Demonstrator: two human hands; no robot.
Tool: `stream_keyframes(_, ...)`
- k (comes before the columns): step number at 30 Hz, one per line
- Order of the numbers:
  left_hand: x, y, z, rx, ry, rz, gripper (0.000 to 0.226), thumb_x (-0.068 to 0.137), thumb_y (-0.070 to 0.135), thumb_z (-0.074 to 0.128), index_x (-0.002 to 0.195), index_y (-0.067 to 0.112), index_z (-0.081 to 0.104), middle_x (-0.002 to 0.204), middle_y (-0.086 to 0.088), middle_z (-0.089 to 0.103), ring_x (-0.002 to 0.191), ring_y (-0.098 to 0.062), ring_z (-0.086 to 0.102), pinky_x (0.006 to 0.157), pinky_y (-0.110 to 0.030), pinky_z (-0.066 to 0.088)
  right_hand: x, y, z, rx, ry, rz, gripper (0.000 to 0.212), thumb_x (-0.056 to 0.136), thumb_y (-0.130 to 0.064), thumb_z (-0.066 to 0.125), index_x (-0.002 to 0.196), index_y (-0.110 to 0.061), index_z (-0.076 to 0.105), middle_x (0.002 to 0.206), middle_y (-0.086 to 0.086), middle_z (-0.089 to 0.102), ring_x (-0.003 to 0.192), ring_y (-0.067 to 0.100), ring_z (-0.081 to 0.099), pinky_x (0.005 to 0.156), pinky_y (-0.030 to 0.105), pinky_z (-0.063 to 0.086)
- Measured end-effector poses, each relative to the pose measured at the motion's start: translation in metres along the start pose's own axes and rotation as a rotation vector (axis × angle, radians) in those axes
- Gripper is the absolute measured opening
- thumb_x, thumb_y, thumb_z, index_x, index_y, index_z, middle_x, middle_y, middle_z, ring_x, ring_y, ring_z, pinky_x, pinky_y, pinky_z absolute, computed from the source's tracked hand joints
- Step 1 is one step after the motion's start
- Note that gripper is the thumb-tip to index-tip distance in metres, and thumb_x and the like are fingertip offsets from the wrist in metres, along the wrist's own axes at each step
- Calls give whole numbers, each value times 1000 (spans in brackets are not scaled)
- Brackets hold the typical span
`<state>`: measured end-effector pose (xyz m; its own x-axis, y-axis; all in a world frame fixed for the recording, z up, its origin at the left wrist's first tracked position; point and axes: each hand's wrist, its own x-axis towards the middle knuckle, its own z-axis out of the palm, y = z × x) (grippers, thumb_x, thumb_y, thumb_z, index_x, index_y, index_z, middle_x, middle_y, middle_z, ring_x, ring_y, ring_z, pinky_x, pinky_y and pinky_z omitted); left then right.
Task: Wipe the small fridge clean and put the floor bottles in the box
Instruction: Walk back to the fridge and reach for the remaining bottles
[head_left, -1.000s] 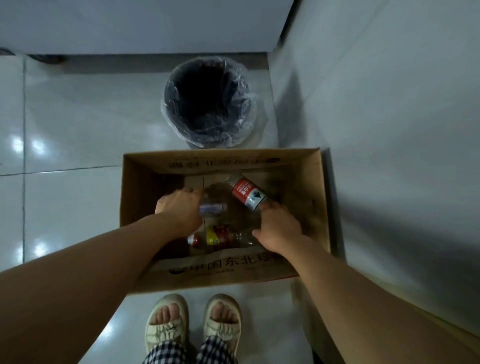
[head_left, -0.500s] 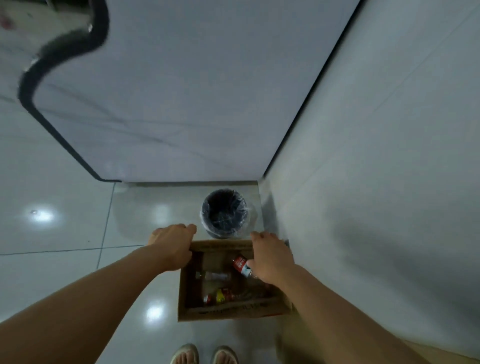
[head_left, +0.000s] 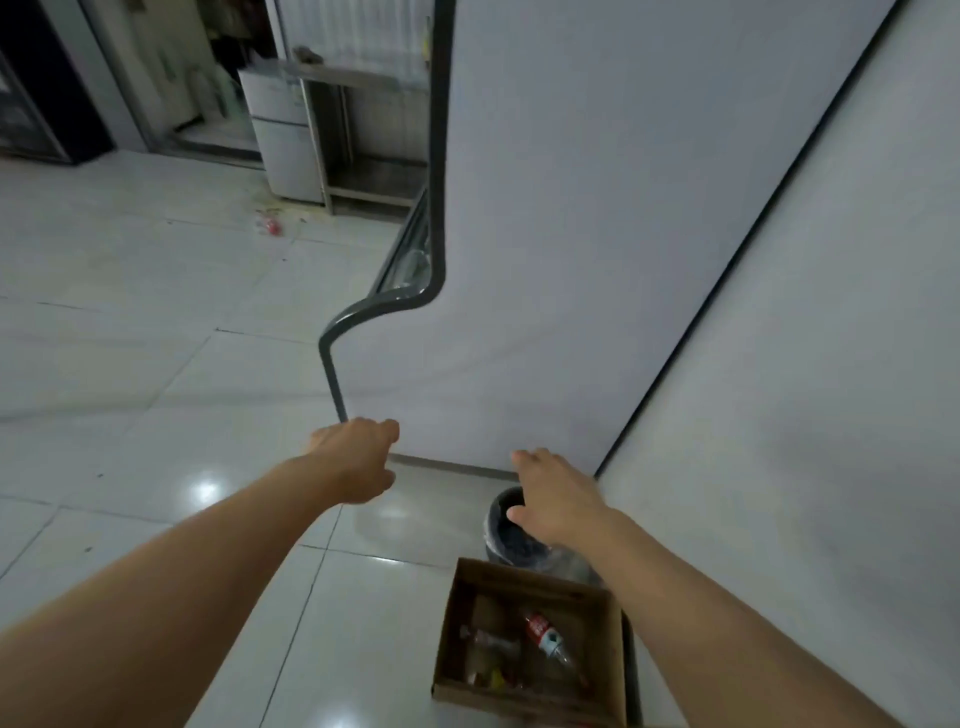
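Your left hand and right hand hang empty over the glossy tiled floor, well apart, fingers loose. The brown cardboard box sits on the floor below your right arm, just beside a round bin lined with crinkled clear plastic. Inside lie clear plastic bottles, one red-labelled; the others blur together. The small white fridge stands far off, partly hidden by a metal frame.

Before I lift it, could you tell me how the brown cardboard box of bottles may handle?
The open brown cardboard box probably lifts lightly; its plastic bottles look empty. They lie loose, so they may roll and shift.
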<state>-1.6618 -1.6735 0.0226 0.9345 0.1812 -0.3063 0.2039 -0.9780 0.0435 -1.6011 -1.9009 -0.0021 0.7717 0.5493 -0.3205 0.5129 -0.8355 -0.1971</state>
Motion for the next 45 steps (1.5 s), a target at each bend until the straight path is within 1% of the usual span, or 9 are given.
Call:
stream_keyframes(6, -70, -34, -43, -23, 86, -149, 47, 88, 37, 55, 131, 23, 41, 124, -2, 56, 113, -24, 54, 87, -35, 43, -18, -52, -55, -97, -36, -86, 57, 89, -31, 58, 136, -11, 33, 133, 13, 41, 121, 31, 43, 95, 39, 42)
stream_keyframes(12, -126, -74, -63, -59, 141, -253, 50, 88, 36, 54, 134, 21, 39, 124, -3, 55, 114, -24, 53, 87, -34, 41, -24, -121, -90, -162, 13, -184, 55, 89, -29, 59, 134, -10, 33, 133, 13, 41, 121, 31, 44, 95, 39, 41)
stream_keyframes(15, -145, -104, -74, -77, 180, -304, 51, 89, 36, 55, 134, 21, 39, 127, -3, 53, 114, -25, 53, 83, -33, 41, -20, -163, -104, -193, 55, -244, 55, 89, -29, 59, 134, -11, 33, 132, 13, 42, 120, 31, 44, 94, 40, 41)
stream_keyframes(20, -169, -171, -88, -90, 241, -372, 50, 88, 36, 55, 133, 22, 40, 126, -3, 54, 114, -26, 54, 81, -32, 40, -8, -239, -120, -228, 105, -314, 61, 88, -31, 60, 138, -11, 32, 136, 13, 42, 124, 31, 43, 95, 41, 41)
stream_keyframes(26, -195, -282, -106, -78, 258, -398, 48, 87, 34, 55, 131, 21, 42, 118, -4, 57, 109, -27, 56, 76, -30, 40, 22, -347, -132, -239, 154, -318, 50, 88, -31, 57, 129, -12, 37, 127, 12, 46, 113, 30, 49, 81, 37, 42)
stream_keyframes(28, -202, -322, -116, -49, 261, -404, 47, 88, 33, 55, 131, 20, 41, 119, -4, 57, 109, -27, 56, 76, -30, 40, 33, -388, -135, -217, 169, -316, 50, 88, -32, 57, 130, -13, 36, 128, 12, 45, 113, 30, 48, 84, 37, 43)
stream_keyframes(31, -210, -370, -129, -1, 261, -408, 44, 89, 31, 53, 130, 18, 42, 121, -5, 56, 109, -27, 56, 79, -33, 42, 47, -441, -136, -186, 178, -320, 51, 88, -33, 58, 130, -14, 35, 126, 11, 45, 112, 29, 49, 84, 38, 44)
stream_keyframes(35, -210, -421, -148, 17, 297, -378, 44, 89, 31, 53, 130, 18, 42, 118, -5, 57, 106, -27, 57, 77, -32, 41, 67, -498, -140, -182, 184, -314, 51, 89, -33, 58, 131, -14, 35, 126, 11, 45, 111, 30, 49, 83, 37, 45)
stream_keyframes(45, -148, -543, -176, -61, 333, -384, 50, 89, 34, 54, 134, 22, 38, 123, -4, 54, 108, -26, 55, 78, -32, 40, 177, -586, -169, -238, 227, -319, 60, 88, -36, 59, 136, -15, 31, 129, 12, 44, 114, 30, 48, 87, 40, 46)
